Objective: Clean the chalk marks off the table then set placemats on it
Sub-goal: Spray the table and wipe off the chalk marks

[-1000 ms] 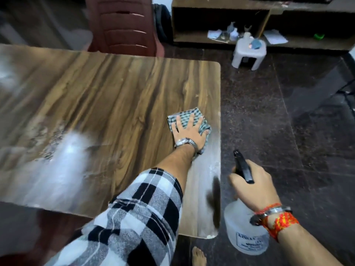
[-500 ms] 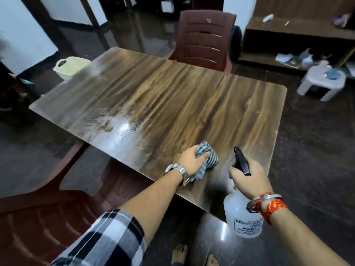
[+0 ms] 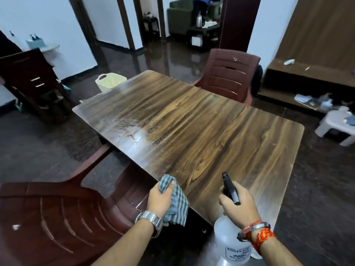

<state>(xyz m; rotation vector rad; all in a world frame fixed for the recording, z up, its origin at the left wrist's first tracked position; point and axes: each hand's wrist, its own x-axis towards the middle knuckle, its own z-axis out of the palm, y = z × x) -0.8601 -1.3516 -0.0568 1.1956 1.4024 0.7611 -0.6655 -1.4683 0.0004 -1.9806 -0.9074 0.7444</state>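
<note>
The wood-grain table (image 3: pixel 221 135) fills the middle of the view, with a wet, whitish smeared patch (image 3: pixel 134 135) near its left edge. My left hand (image 3: pixel 160 200) is shut on a checked cloth (image 3: pixel 176 206), which hangs bunched over the table's near edge. My right hand (image 3: pixel 238 204) grips the black trigger head of a clear spray bottle (image 3: pixel 232 244), held just off the near edge and pointing across the tabletop. No placemats show.
Dark red plastic chairs stand at the near left (image 3: pixel 63 217) and at the far side (image 3: pixel 228 73). A cream basket (image 3: pixel 110 81) sits on the floor beyond the table, a white stool (image 3: pixel 338 125) at the right, a low shelf unit (image 3: pixel 307 79) behind it.
My left hand gathered up the flat cloth and drew it back from the tabletop to the near edge. The view swung up and left, and now takes in the whole table.
</note>
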